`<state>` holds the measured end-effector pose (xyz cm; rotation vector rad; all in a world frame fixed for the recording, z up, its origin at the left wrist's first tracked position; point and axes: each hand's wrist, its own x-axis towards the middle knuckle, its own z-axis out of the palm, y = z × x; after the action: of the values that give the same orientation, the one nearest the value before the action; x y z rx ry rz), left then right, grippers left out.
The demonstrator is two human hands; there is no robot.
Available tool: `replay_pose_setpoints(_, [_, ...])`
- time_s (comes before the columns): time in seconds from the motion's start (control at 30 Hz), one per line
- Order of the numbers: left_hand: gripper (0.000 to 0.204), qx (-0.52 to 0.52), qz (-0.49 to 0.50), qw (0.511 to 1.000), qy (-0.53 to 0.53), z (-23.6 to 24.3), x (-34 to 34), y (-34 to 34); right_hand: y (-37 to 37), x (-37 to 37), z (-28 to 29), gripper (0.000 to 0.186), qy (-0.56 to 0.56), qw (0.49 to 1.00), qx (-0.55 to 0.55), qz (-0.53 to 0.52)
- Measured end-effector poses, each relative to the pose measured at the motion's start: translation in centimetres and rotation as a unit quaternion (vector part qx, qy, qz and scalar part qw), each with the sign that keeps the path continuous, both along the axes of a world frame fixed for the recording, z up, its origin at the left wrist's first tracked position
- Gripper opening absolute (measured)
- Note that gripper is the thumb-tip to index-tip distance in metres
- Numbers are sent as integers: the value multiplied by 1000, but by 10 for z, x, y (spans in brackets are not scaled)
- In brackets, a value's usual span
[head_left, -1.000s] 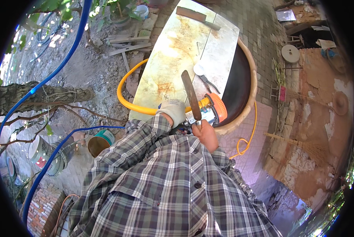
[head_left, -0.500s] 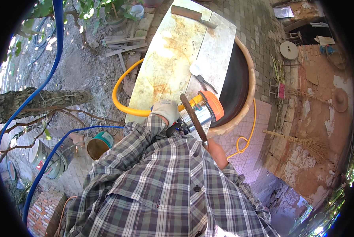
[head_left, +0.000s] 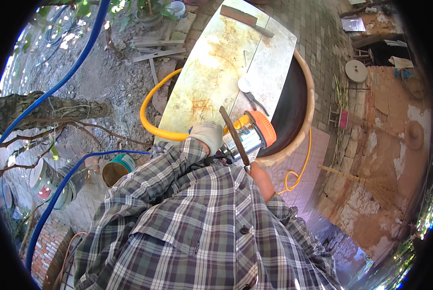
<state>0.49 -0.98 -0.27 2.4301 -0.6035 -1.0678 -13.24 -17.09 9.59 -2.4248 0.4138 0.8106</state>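
A silver cylindrical pump (head_left: pixel 246 138) with an orange ribbed end cap (head_left: pixel 264 128) lies on its side at the near edge of a worn, stained board (head_left: pixel 202 82). My left hand (head_left: pixel 208 134), in a whitish glove, is wrapped round the thick yellow hose (head_left: pixel 154 126) beside the pump; the glove hides its fingertips. In my bare right hand (head_left: pixel 261 180) is the lower end of a long, rusty flat bar (head_left: pixel 234 133), slanting across in front of the pump. My right fingers are partly hidden. A white round piece (head_left: pixel 244 85) and a dark-handled tool (head_left: pixel 256 103) lie on the board.
A cleaver-like blade with a wooden handle (head_left: pixel 238 15) lies at the board's far end. The board rests over a dark basin with a tan rim (head_left: pixel 309 96). A blue hose (head_left: pixel 66 82), a teal bucket (head_left: pixel 124 164) and a tree trunk (head_left: pixel 57 111) stand left; a broom (head_left: pixel 371 183) lies right.
My right hand and the rusty bar have shifted slightly forward and left across the pump. My left hand keeps its grip on the yellow hose. The whole view has turned a little.
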Motion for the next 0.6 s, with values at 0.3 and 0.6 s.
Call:
replay_pose_setpoints(0.3, [26,-20,-24,999,-17,2,-7,0,-5,17,-31,32,-78,995,1,56])
replay_pose_setpoints(0.6, [29,10,3,1000,13,-2,-16,-4,-18,15,-24,29,-55,996,12,69])
